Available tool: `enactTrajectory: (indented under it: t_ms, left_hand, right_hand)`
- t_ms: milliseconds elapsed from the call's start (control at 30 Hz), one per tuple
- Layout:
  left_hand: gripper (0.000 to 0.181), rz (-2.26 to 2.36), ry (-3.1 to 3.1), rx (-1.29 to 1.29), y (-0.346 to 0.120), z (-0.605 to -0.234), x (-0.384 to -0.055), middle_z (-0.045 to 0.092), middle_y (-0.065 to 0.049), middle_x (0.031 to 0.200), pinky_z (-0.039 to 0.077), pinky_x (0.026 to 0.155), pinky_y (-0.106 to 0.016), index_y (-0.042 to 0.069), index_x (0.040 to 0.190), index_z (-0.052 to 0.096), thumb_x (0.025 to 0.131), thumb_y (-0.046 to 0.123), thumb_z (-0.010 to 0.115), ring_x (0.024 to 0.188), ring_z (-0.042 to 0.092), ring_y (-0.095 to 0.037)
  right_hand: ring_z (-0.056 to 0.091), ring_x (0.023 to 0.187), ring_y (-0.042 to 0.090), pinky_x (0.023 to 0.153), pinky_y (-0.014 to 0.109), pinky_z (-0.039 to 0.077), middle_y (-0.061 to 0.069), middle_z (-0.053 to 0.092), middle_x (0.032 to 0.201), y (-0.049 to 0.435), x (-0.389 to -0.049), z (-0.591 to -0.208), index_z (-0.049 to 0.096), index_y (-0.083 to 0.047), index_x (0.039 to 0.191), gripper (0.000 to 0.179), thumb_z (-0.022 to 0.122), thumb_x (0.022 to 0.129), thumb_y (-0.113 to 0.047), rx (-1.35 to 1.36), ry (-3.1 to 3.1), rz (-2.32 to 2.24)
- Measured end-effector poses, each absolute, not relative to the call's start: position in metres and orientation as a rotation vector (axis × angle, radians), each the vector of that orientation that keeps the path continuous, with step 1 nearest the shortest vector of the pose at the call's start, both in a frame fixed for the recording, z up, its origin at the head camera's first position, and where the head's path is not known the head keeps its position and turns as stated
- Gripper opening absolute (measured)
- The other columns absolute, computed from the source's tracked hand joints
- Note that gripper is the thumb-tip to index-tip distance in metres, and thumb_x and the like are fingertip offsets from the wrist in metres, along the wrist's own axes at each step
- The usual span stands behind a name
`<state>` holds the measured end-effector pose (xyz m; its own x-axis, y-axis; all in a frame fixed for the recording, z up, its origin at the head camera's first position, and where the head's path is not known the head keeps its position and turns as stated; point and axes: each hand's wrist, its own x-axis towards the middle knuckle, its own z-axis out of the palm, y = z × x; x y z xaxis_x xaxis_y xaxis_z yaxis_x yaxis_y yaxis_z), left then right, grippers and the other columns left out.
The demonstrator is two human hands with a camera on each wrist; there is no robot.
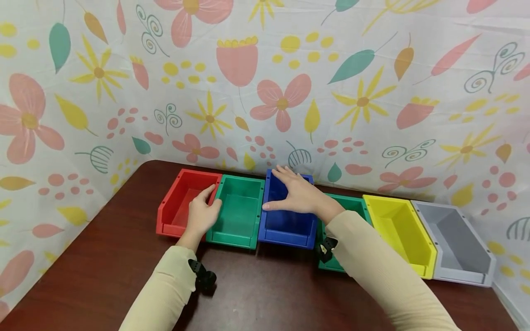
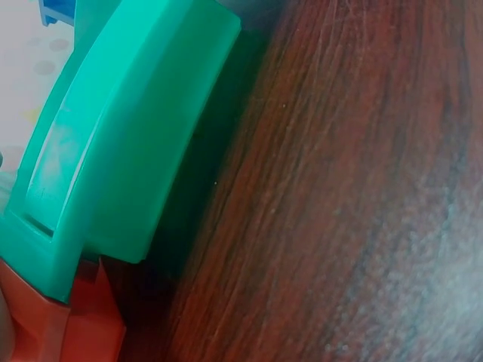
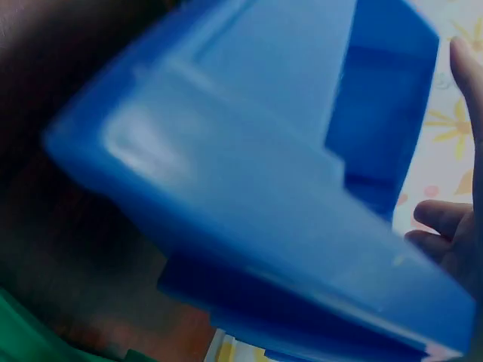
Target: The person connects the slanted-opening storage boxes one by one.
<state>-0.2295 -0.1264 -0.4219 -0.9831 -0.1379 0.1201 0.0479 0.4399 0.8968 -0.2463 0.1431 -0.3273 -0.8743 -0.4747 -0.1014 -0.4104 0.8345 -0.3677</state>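
Observation:
My left hand (image 1: 203,215) is over the right side of the red bin (image 1: 170,214), next to the left green bin (image 1: 235,211). Its index finger and thumb are spread, with the tips near the wall between these two bins. My right hand (image 1: 300,193) reaches across the blue bin (image 1: 287,230), thumb by the left rim and fingers stretched toward the back rim. In the right wrist view the blue bin (image 3: 249,173) fills the middle, with parts of the right hand at the right edge. The left wrist view shows the front of the green bin (image 2: 128,143) beside the red bin (image 2: 45,324).
Right of the blue bin, a second green bin (image 1: 352,202), partly behind the right forearm, adjoins a yellow bin (image 1: 393,230) and a grey bin (image 1: 451,239). All stand on a dark wooden table (image 1: 265,294) before a flower-patterned cloth (image 1: 265,110).

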Motion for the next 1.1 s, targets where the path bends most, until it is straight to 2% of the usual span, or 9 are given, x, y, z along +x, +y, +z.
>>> enactTrajectory:
  t_ms: [300, 633, 1100]
  left_hand:
    - [0.05, -1.582, -2.496, 0.078, -0.126, -0.423, -0.232, 0.052, -0.008, 0.058, 0.036, 0.044, -0.027, 0.015, 0.139, 0.049, 0.09, 0.022, 0.052, 0.039, 0.038, -0.02]
    - [0.05, -1.592, -2.504, 0.089, -0.126, -0.424, -0.231, 0.057, -0.012, 0.075, 0.037, 0.046, -0.027, 0.013, 0.14, 0.049, 0.091, 0.021, 0.052, 0.039, 0.037, -0.02]
    - [0.05, -1.592, -2.505, 0.103, -0.126, -0.421, -0.231, 0.054, -0.009, 0.062, 0.036, 0.045, -0.027, 0.015, 0.139, 0.049, 0.09, 0.022, 0.052, 0.039, 0.038, -0.02]
  right_hand:
    - [0.001, 0.148, 0.026, 0.116, 0.056, 0.003, 0.001, 0.011, 0.16, 0.138, -0.256, -0.329, 0.017, -0.019, 0.153, 0.114, 0.056, 0.066, -0.081, -0.692, 2.82, -0.445]
    - [0.002, 0.148, 0.028, 0.115, 0.058, 0.002, 0.003, 0.01, 0.16, 0.136, -0.262, -0.332, 0.017, -0.018, 0.153, 0.116, 0.055, 0.064, -0.083, -0.7, 2.793, -0.404]
    - [0.001, 0.148, 0.027, 0.116, 0.056, 0.003, 0.001, 0.007, 0.16, 0.133, -0.26, -0.33, 0.016, -0.019, 0.153, 0.118, 0.056, 0.063, -0.083, -0.678, 2.773, -0.371]
